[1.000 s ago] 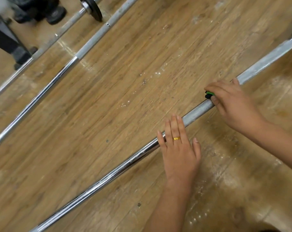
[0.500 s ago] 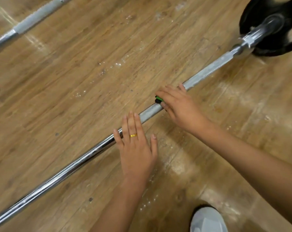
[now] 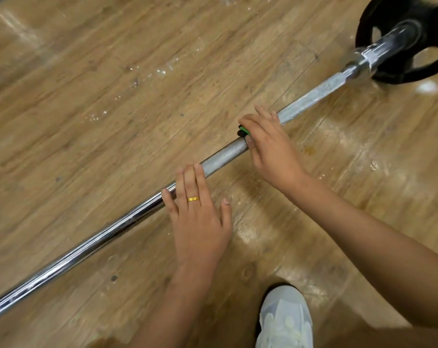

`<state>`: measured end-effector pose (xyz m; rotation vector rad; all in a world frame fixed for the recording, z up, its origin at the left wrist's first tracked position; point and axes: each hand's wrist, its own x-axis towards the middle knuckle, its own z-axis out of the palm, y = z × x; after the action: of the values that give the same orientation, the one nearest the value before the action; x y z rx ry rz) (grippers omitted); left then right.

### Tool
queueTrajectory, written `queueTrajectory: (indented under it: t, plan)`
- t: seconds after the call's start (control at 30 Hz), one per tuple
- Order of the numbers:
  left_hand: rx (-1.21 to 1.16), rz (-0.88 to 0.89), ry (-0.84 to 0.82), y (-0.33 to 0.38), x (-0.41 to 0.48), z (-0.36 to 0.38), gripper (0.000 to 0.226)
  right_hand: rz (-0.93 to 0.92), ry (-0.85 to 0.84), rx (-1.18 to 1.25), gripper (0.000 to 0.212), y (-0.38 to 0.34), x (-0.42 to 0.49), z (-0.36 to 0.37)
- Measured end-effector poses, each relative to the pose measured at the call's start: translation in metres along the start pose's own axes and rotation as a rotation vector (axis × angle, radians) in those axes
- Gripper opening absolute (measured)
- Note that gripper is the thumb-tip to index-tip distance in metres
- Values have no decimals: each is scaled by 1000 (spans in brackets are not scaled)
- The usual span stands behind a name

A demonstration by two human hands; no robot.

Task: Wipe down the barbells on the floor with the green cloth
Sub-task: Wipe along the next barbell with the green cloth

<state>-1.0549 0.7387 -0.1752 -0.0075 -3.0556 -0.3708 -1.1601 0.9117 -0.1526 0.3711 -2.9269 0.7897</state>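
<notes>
Nearest, a pale shoe (image 3: 285,320) stands on the wooden floor (image 3: 87,146) at the bottom edge, right of the left forearm; the barbell (image 3: 223,155) runs slantwise from the near left edge to the far right. The left hand (image 3: 200,222), fingers straight, presses flat on the bar's smooth part, and just beyond to the right the right hand (image 3: 270,146) curls over the knurled stretch, clutching the green cloth (image 3: 244,129), only a scrap showing at its fingertips. Farther right a black weight plate (image 3: 413,59) sits on the shaft's end, with open scuffed boards far left.
</notes>
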Motion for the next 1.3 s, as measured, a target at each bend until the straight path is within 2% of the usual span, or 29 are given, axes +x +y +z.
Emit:
queueTrajectory:
  t: [0.17, 0.33, 0.5, 0.67, 0.87, 1.1, 1.3]
  plan:
    - [-20, 7, -30, 7, -15, -1, 79, -167, -58, -42, 33, 1, -18, 2]
    - [-83, -25, -60, 27, -19, -13, 75, -140, 79, -14, 29, 8, -30, -1]
    - [-35, 117, -103, 37, -5, -16, 73, -211, 17, -55, 30, 15, -44, -5]
    - [38, 171, -101, 38, -20, -8, 79, -69, 49, -34, 31, 11, -53, -12]
    - [60, 209, -69, 41, -36, 3, 79, -179, -62, -78, 34, 12, -67, -19]
    - [78, 237, -50, 49, -52, 9, 91, 48, 70, 12, 32, -2, -86, -16]
    - [129, 287, -26, 46, -66, 16, 89, -182, -185, 7, 36, 13, -93, -33]
